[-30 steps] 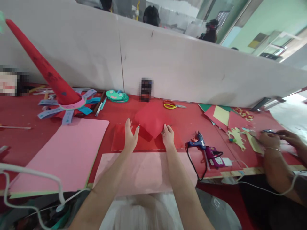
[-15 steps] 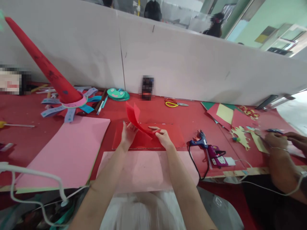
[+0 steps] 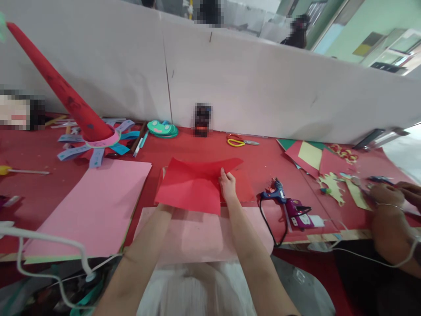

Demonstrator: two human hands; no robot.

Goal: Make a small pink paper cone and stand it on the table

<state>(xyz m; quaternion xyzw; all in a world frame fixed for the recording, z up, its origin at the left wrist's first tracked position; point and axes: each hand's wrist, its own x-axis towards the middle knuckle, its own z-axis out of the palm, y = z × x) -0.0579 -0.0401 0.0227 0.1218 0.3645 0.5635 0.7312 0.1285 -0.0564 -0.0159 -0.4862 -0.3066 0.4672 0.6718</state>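
A sheet of red paper (image 3: 189, 186) is lifted above the table, with its near edge tilted down toward me. My right hand (image 3: 228, 183) pinches its right side, thumb on top. Under the sheet's left part is my left hand (image 3: 165, 210); only its wrist end shows, and the paper covers the fingers. More red paper (image 3: 243, 186) lies flat on the table beneath the lifted sheet. Closer to me, a pale pink sheet (image 3: 197, 239) lies under my forearms.
Pink sheets (image 3: 95, 206) and a red paper cone (image 3: 62, 87) are at left. Yellow-handled scissors (image 3: 241, 142) lie at the back. A blue glue gun (image 3: 275, 193) with a black cord sits at right, near a co-worker's hands (image 3: 386, 193). A white partition (image 3: 263, 87) stands behind.
The red sheet, folded up on edge before, has opened out and now spreads over my left hand. My right hand has risen slightly with its edge.
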